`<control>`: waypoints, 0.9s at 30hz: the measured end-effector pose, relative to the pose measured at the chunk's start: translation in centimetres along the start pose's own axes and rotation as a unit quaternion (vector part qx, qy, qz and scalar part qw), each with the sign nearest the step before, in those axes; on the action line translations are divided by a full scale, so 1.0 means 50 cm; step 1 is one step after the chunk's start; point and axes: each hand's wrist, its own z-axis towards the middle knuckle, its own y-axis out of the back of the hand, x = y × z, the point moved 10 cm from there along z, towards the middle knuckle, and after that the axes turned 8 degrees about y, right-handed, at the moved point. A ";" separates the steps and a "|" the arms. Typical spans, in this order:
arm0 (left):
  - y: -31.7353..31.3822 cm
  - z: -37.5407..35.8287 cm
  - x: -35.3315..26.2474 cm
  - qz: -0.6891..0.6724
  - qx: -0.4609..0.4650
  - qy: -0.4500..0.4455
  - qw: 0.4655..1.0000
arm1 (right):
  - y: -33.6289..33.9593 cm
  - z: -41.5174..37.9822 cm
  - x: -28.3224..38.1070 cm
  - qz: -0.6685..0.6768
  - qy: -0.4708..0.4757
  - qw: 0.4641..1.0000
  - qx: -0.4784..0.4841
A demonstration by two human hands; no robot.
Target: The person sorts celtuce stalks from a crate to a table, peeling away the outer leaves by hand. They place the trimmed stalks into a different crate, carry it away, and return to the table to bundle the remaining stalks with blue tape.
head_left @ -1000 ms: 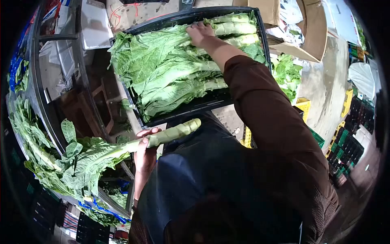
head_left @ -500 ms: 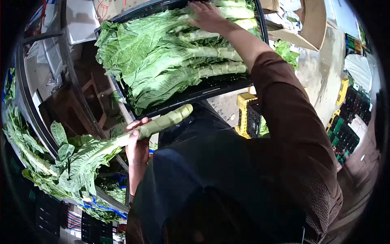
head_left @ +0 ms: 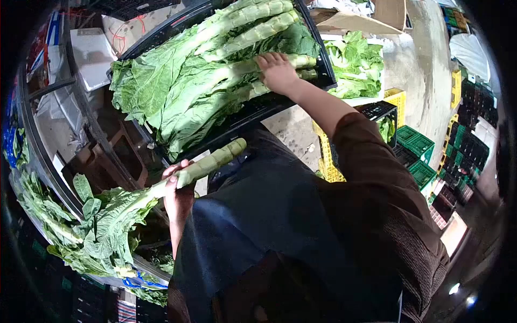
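A black crate stood at the far side, filled with leafy stem lettuces laid side by side, leaves to the left. Green leaves were heaped to its right, and more greens lay at the near left. The right hand rested flat, fingers spread, on the stalks in the crate, gripping nothing. The left hand was closed around a single lettuce stalk, held near the body below the crate, its leaves trailing left
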 end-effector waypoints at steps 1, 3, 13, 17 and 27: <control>-0.009 -0.001 0.005 0.005 0.003 0.000 1.000 | -0.021 0.017 0.006 0.001 -0.004 1.000 -0.004; -0.035 -0.009 0.016 -0.005 0.030 0.014 0.999 | -0.081 0.056 0.000 0.017 -0.024 0.996 0.084; -0.065 0.001 0.031 -0.006 -0.013 0.010 1.000 | 0.012 0.104 0.044 0.028 0.055 0.972 0.228; -0.125 0.011 0.043 0.002 -0.006 0.018 1.000 | 0.110 0.099 0.057 0.025 0.086 0.979 0.185; -0.280 -0.101 0.066 0.003 0.051 0.091 0.995 | 0.488 -0.017 0.078 -0.044 0.117 0.991 0.045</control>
